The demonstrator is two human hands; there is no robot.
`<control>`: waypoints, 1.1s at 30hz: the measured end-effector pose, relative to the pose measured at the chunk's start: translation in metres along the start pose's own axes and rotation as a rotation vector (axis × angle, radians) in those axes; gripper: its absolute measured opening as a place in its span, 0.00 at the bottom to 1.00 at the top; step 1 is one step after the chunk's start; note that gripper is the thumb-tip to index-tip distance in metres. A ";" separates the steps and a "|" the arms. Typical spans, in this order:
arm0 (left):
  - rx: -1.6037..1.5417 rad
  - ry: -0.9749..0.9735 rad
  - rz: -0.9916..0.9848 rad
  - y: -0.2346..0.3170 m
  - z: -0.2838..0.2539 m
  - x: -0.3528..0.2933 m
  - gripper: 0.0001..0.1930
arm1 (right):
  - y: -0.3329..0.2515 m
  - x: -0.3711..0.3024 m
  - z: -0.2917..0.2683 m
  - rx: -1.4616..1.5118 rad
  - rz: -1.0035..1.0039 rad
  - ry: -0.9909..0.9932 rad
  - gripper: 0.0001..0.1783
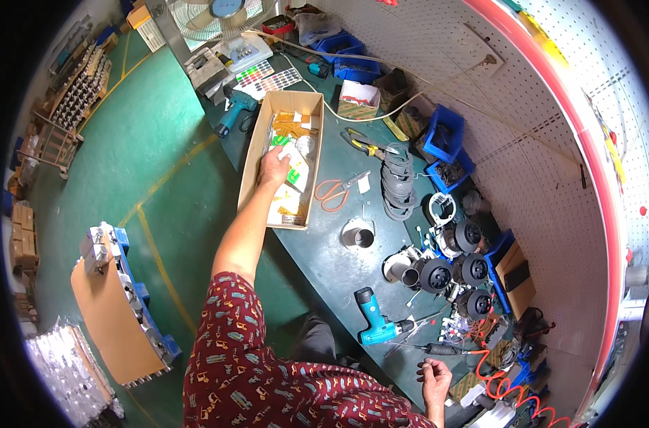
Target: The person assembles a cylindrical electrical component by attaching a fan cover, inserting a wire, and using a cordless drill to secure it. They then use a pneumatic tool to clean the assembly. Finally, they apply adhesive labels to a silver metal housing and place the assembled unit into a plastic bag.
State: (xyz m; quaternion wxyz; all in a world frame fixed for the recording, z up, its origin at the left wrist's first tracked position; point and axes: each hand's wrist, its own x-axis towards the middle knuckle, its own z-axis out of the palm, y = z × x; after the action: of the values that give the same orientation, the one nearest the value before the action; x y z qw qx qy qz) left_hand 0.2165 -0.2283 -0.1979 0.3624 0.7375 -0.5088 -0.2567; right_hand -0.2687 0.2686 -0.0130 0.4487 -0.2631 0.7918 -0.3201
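My left hand (273, 170) reaches into a long open cardboard box (249, 182), its fingers closed at the edge of a white-and-green printed sheet (294, 170). Around it in the box lie amber-coloured pieces (290, 128) and more white papers. My right hand (435, 383) is low at the right, fingers curled together; small dark bits show at the fingertips, too small to name. Near that hand lie a dark-handled tool (444, 349) on an orange coiled cord (492, 385) and a teal cordless drill (374, 321).
Orange-handled scissors (333, 194), pliers (363, 145), a metal cup-shaped part (358, 234) and a grey sleeve bundle (398, 182) lie on the bench. Motor parts with black wheels (435, 275) crowd its right side. Blue bins (443, 133) line the pegboard. Another teal drill (235, 112) lies beside the box.
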 end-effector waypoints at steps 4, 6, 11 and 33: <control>0.001 0.081 -0.022 -0.036 -0.034 -0.005 0.23 | 0.000 0.004 -0.003 0.001 -0.047 -0.044 0.09; -0.103 0.002 -0.110 -0.035 -0.049 -0.007 0.20 | 0.005 -0.002 -0.010 0.015 -0.041 -0.042 0.10; -0.734 -0.021 -0.305 0.042 -0.059 -0.056 0.13 | 0.049 -0.028 -0.035 0.104 -0.045 0.030 0.09; -0.462 -1.700 -0.140 0.359 0.207 -0.945 0.10 | 0.322 -0.199 -0.337 0.904 -0.131 0.490 0.12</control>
State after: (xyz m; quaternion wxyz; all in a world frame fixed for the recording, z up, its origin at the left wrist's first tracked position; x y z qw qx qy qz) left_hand -0.4715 0.5213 -0.0281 -0.0151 0.2350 -0.4955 -0.8361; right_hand -0.5151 0.7113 -0.0119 0.2978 -0.0092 0.6384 -0.7097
